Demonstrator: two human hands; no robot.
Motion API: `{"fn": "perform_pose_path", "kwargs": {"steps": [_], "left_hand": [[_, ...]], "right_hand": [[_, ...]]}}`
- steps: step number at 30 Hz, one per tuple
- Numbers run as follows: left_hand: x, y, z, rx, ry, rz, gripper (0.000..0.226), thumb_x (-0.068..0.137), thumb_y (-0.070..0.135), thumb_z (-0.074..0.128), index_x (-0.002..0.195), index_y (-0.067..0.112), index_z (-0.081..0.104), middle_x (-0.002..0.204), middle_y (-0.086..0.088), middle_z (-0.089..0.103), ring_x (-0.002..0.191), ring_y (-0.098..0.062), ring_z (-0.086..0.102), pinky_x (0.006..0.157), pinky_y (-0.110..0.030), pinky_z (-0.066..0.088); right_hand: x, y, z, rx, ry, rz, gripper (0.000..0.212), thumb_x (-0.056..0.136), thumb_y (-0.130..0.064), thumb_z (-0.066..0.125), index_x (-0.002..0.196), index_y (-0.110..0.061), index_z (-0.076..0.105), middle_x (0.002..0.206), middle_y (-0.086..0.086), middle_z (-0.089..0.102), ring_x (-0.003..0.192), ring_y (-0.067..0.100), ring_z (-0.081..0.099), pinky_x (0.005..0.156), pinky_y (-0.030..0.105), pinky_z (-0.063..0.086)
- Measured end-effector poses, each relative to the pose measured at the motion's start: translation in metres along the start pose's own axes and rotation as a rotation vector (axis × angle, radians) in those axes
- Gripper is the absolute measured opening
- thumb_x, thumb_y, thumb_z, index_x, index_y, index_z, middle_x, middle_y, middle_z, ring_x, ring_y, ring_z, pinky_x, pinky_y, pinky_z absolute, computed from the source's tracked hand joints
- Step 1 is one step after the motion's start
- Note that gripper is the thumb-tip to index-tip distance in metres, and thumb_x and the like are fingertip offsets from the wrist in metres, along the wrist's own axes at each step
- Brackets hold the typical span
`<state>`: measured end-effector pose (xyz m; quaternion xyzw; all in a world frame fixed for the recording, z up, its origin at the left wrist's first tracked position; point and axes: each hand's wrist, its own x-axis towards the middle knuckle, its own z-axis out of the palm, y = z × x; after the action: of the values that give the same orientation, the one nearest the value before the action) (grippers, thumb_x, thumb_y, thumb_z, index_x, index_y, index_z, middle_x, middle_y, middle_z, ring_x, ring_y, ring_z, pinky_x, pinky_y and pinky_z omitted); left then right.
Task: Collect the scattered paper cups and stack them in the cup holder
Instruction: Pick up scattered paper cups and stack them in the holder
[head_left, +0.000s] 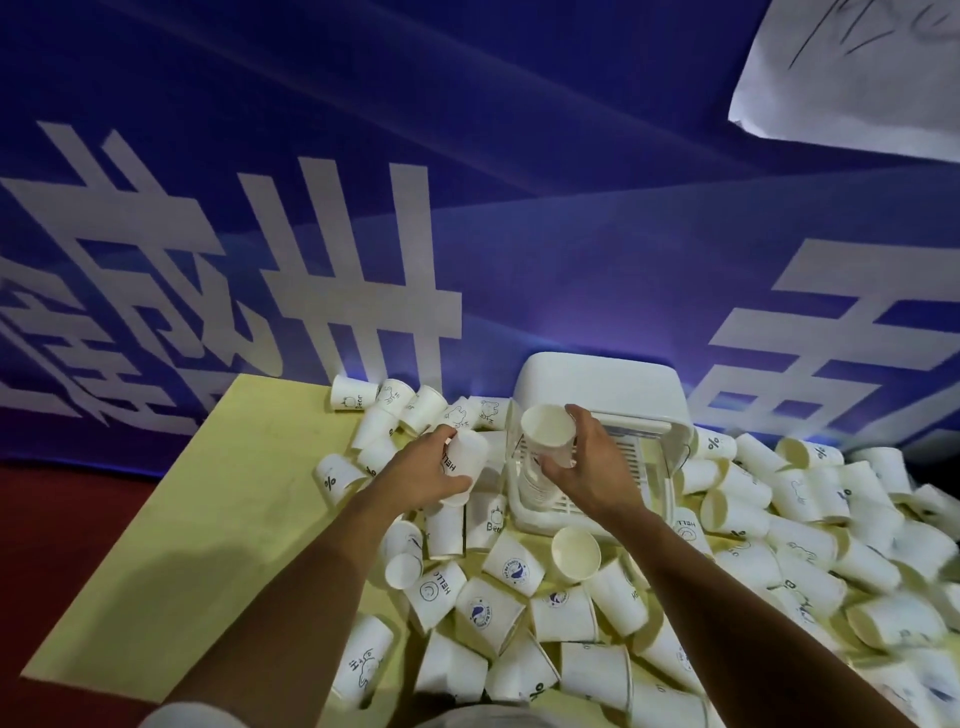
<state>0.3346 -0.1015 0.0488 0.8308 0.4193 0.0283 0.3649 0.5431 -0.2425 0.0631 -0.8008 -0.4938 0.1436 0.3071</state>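
A white cup holder (602, 387) with a clear front compartment stands at the back of the yellow table (223, 499); a stack of cups (532, 480) sits inside it. My right hand (597, 462) grips a white paper cup (548, 431), mouth toward me, just above that stack. My left hand (428, 470) holds another paper cup (465, 460), printed "HELLO", left of the holder. Several scattered paper cups (514, 566) lie on their sides all around.
Loose cups pile thickly to the right (810, 525) and along the front (592, 670). One cup stands upright (575, 553) before the holder. A blue banner (467, 234) hangs behind the table. The table's left part is bare yellow surface.
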Motion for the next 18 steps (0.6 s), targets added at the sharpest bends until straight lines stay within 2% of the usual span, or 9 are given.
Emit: {"fn": "perform_pose_path", "kwargs": {"steps": [7,11,18], "left_hand": [[-0.003,-0.005,0.002,0.026,-0.005,-0.033,0.066,0.076,0.041,0.076,0.131,0.025,0.044,0.117,0.004,0.058,0.104,-0.017,0.057,0.093,-0.039,0.050],[-0.006,-0.009,0.001,0.041,-0.019,-0.044,0.068,0.073,0.045,0.076,0.131,0.027,0.045,0.115,0.003,0.057,0.103,-0.018,0.057,0.093,-0.041,0.050],[-0.003,-0.009,0.003,0.035,0.000,-0.062,0.060,0.072,0.040,0.077,0.120,0.023,0.044,0.117,0.004,0.050,0.101,-0.019,0.055,0.091,-0.041,0.050]], "right_hand": [[-0.002,0.012,0.012,-0.036,0.010,-0.010,0.064,0.083,-0.032,0.075,0.136,-0.020,0.040,0.127,0.006,0.057,0.106,0.025,0.059,0.078,0.029,0.046],[-0.003,0.018,0.021,-0.095,-0.003,0.007,0.068,0.082,-0.037,0.076,0.137,-0.021,0.040,0.127,0.005,0.056,0.105,0.025,0.060,0.082,0.034,0.052],[0.000,0.022,0.023,-0.251,-0.047,0.034,0.066,0.079,-0.043,0.075,0.134,-0.017,0.047,0.126,0.005,0.054,0.109,0.026,0.058,0.087,0.035,0.049]]}}
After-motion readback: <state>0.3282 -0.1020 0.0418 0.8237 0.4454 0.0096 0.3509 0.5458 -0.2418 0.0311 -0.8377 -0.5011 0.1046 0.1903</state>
